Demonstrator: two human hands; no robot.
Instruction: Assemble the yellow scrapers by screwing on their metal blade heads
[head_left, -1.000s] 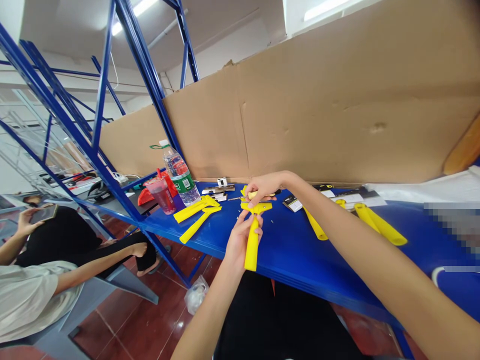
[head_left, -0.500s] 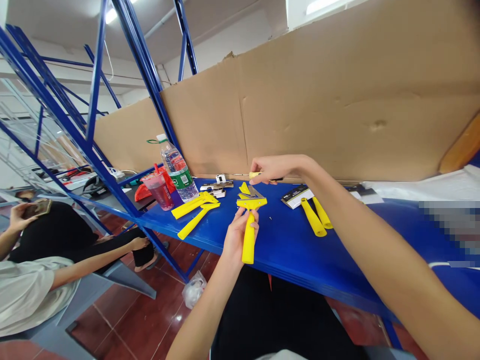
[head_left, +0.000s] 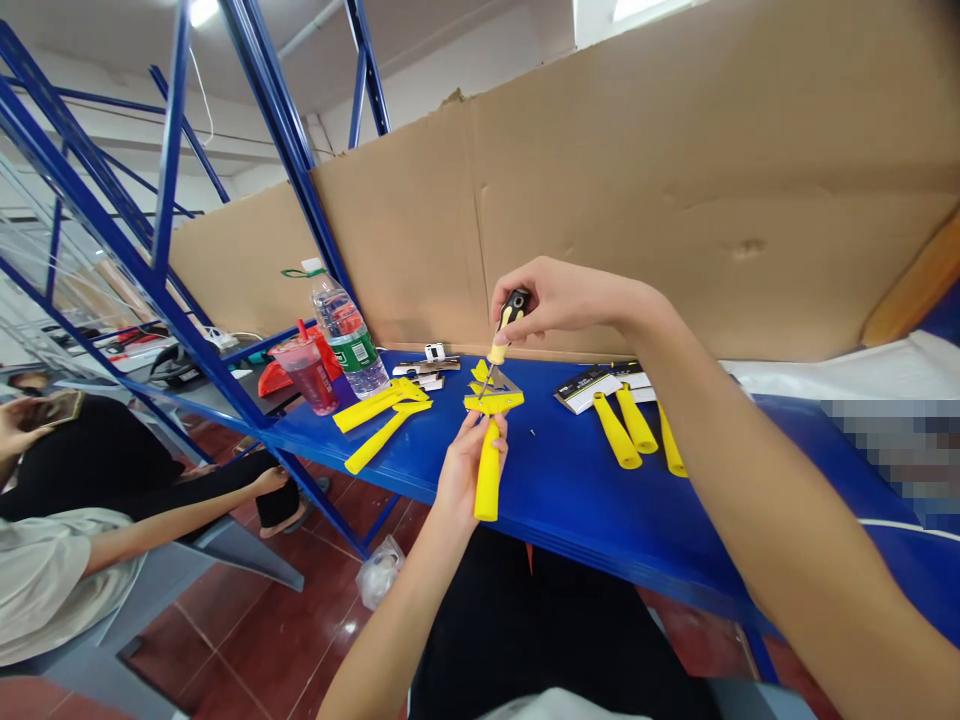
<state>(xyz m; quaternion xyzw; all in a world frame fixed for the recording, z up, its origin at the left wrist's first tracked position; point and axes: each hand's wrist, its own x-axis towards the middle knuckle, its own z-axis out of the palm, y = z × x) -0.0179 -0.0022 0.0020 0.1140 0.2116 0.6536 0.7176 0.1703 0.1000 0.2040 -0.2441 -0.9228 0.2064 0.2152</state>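
Note:
My left hand [head_left: 459, 468] is wrapped round the handle of a yellow scraper [head_left: 487, 482], whose wide head points away from me above the table. My right hand [head_left: 555, 298] grips a screwdriver [head_left: 513, 310] with a black and yellow handle. Its shaft slants down to the left side of the scraper's head; whether the tip sits in a screw is too small to tell. Just behind the head lie more yellow pieces [head_left: 481, 371] and a grey metal triangular part [head_left: 504, 382], partly hidden.
Yellow handles [head_left: 618, 432] and black-and-white packets [head_left: 586, 389] lie right on the blue table [head_left: 570, 490]. To the left are yellow scrapers [head_left: 384, 438], small metal parts [head_left: 427, 366], a water bottle [head_left: 352, 345] and a red cup [head_left: 306, 378]. A person [head_left: 67, 560] sits at far left.
My right hand has risen and turned the screwdriver from lying nearly level to pointing down at the scraper's head. My left hand keeps its hold. The whole view has shifted slightly.

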